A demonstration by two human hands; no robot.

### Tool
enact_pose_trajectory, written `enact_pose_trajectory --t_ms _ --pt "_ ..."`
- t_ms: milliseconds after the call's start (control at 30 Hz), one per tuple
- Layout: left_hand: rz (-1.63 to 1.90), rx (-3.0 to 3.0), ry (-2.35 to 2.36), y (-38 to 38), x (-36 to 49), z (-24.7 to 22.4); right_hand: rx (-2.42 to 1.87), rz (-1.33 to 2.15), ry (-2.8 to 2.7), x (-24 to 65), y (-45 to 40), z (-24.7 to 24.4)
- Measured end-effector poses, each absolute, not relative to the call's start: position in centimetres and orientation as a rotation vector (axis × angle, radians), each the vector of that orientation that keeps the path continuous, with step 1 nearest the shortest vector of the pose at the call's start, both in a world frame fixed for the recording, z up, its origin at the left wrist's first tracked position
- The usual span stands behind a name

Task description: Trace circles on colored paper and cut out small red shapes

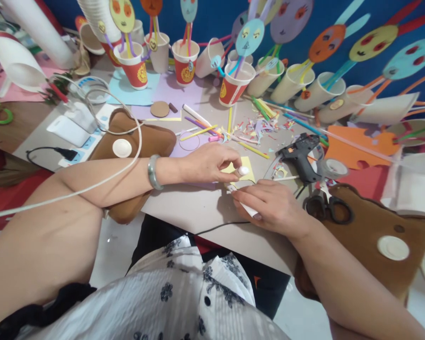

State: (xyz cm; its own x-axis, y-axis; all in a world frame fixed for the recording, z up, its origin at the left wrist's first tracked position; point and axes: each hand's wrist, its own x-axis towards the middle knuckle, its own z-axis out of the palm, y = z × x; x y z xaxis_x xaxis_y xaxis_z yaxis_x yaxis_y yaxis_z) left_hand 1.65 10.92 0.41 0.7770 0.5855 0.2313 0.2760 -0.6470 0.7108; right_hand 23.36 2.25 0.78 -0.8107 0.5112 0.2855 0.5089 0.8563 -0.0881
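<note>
My left hand (210,163), with a jade-coloured bangle on its wrist, pinches a small white cap (243,171) between thumb and forefinger. Just below and to the right, my right hand (271,205) is closed around a white marker (250,210) whose narrow end points toward the left hand. The cap and the marker are apart. Under the fingers lies a piece of yellow paper (248,164), partly covered by my left hand. A black glue gun (301,156) rests just beyond my right hand, and black-handled scissors (328,208) are beside my right wrist.
Paper cups with paper-faced figures, such as a red cup (235,85), line the back. Paper scraps (262,130) and coloured sticks are scattered mid-table. Brown cushions (368,241) flank both arms. A white cable (140,137) crosses over my left forearm from a power strip (87,144).
</note>
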Motion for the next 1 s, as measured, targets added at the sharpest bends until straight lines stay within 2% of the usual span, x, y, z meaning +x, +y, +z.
enact_pose_trajectory --t_ms 667,1000 --pt "0.584 2.254 0.677 10.77 1.70 0.66 -0.726 0.134 -2.630 23.38 2.47 1.56" --pt "0.613 2.273 0.638 10.89 1.77 0.45 -0.747 0.332 -2.548 23.88 2.79 1.68"
